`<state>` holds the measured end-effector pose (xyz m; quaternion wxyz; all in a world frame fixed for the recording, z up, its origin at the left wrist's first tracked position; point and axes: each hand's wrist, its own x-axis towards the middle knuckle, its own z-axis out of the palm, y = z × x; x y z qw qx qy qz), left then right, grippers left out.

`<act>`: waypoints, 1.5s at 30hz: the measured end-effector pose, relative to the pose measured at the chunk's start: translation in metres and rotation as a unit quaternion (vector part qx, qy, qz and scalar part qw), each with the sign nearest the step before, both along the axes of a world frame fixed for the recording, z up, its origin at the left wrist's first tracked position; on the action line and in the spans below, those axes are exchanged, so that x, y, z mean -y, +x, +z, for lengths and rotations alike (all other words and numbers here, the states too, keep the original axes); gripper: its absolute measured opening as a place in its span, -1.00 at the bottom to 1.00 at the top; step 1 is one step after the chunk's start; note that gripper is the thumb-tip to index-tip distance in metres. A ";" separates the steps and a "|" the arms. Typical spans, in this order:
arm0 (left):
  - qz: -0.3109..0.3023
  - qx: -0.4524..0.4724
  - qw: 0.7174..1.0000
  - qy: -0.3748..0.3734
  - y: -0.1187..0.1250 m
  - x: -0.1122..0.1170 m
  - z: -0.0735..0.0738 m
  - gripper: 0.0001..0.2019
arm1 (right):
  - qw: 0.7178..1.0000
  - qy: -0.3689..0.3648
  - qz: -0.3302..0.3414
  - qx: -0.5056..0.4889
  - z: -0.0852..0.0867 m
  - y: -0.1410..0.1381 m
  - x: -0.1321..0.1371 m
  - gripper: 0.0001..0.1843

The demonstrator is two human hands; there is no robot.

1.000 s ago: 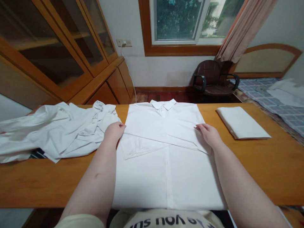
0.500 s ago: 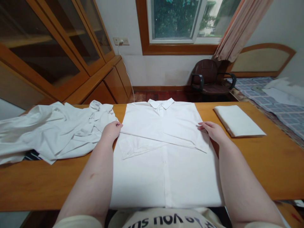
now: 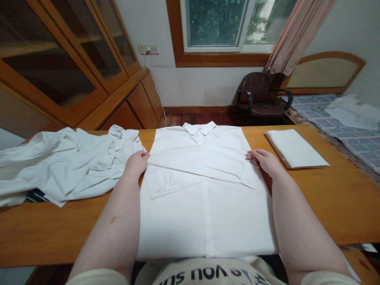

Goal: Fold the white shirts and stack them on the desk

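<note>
A white button-up shirt [image 3: 175, 229] lies front side up on the wooden table [image 3: 320, 209], its collar at the far edge. Both sleeves are folded across its chest, one over the other. My left hand [image 3: 137, 162] pinches the shirt's left side edge near the fold of the sleeve. At the opposite side edge, my right hand [image 3: 264, 160] has thumb and fingers closed on the fabric. The hem lies at the near table edge, against my body.
A crumpled pile of white shirts [image 3: 77, 162] covers the table's left end. On the right lies a neatly folded white garment [image 3: 297, 148]. Beyond the table stand a brown armchair [image 3: 258, 93], a glass-fronted cabinet [image 3: 118, 91] and a bed [image 3: 341, 114].
The view has shifted slightly. Both hands keep their pinch at the shirt's sides, and the shirt lies as before.
</note>
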<state>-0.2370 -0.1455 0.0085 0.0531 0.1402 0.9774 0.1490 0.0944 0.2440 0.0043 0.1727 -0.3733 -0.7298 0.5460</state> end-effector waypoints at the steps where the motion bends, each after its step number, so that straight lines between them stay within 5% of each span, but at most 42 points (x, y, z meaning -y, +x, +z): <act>1: 0.002 -0.001 1.000 -0.005 0.000 -0.001 0.000 -0.72 | 1.000 0.008 0.002 0.000 0.001 0.000 0.000 -0.56; 13: -0.025 0.045 0.998 -0.040 0.008 0.007 0.018 -0.71 | 0.998 0.045 0.002 0.033 0.009 0.000 0.004 -0.49; 26: 0.003 0.010 0.999 -0.037 -0.008 0.016 0.003 -0.77 | 0.996 0.078 0.011 0.049 -0.002 0.001 -0.005 -0.56; 32: 0.022 -0.041 0.998 -0.040 -0.004 0.015 0.010 -0.72 | 0.996 0.073 0.008 0.048 -0.002 0.000 -0.002 -0.56; 35: -0.043 -0.115 0.992 0.015 0.014 0.000 0.015 -0.66 | 0.993 0.095 0.005 0.064 -0.001 -0.002 -0.001 -0.60; 38: -0.185 -0.144 0.971 0.055 0.033 -0.019 0.012 -0.57 | 0.987 0.129 0.014 0.091 0.002 -0.002 0.001 -0.62; 41: -0.280 -0.080 0.957 -0.003 0.042 -0.032 0.000 -0.43 | 0.974 0.184 0.021 0.128 0.007 -0.002 0.007 -0.63; 45: -0.290 -0.004 0.952 -0.097 0.043 -0.039 -0.011 -0.32 | 0.929 0.341 0.056 0.130 0.010 -0.010 0.031 -0.59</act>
